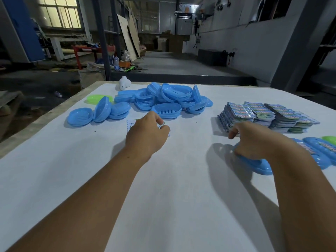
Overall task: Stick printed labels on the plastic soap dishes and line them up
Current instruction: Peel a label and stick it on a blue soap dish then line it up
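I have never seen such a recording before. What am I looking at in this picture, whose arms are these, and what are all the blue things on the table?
There is no machine here. The one picture comes from a camera worn on a person's head, looking forward and down, so the two bare arms are that person's own.

On the white table lies a pile of blue soap dishes, with a green dish at its left end. To the right are stacks of printed labels. At the far right edge, blue dishes that already carry labels lie side by side.

The left hand pinches a label sheet that lies flat on the table. The right hand rests on a blue dish, fingers curled over it. Its top is hidden, so a label cannot be seen.
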